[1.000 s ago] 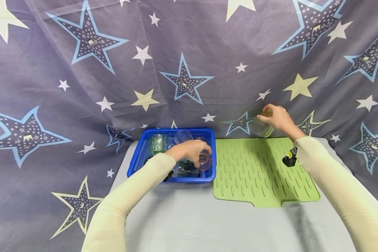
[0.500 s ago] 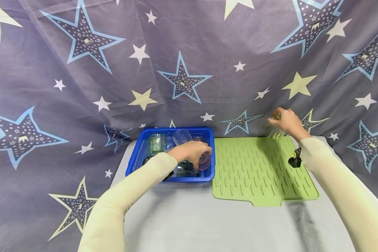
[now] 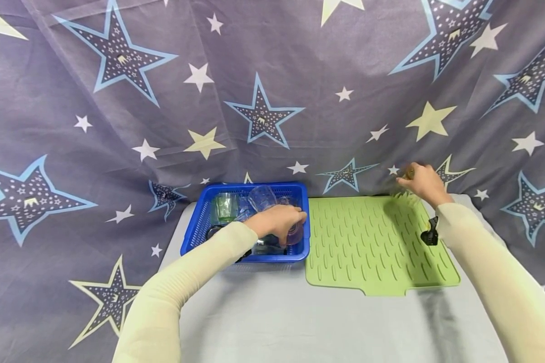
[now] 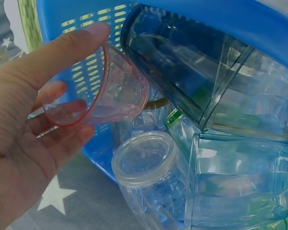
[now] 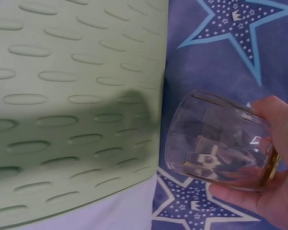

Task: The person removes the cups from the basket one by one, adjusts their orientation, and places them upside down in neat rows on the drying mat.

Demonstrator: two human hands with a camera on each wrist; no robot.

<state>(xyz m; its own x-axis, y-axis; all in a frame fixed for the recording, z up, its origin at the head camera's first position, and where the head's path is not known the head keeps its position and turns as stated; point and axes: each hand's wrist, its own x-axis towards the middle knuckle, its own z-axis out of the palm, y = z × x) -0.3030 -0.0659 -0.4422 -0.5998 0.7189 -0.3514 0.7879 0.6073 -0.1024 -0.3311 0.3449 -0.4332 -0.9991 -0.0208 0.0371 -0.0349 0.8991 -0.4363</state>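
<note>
In the blue basket (image 3: 245, 259), my left hand (image 3: 279, 221) grips a pink-tinted glass (image 4: 120, 91) by its rim, the thumb on one side and the fingers on the other. Around it lie a dark blue glass (image 4: 173, 62), a light blue glass (image 4: 240, 182) and a clear glass (image 4: 146, 163). Over the far right part of the green ridged mat (image 3: 359, 242), my right hand (image 3: 424, 182) holds a clear glass with an amber base (image 5: 216, 143). The base is up in my fingers, and the mouth points down toward the mat.
A green-tinted glass (image 3: 224, 206) and another clear glass (image 3: 262, 196) sit at the back of the basket. The mat lies on the pale table cloth (image 3: 300, 322), right beside the basket. A star-patterned curtain (image 3: 300, 101) hangs directly behind both.
My right hand has moved right and slightly down with the amber-based glass, toward the mat's far right corner. My left hand stays in the basket, still holding the pink-tinted glass.
</note>
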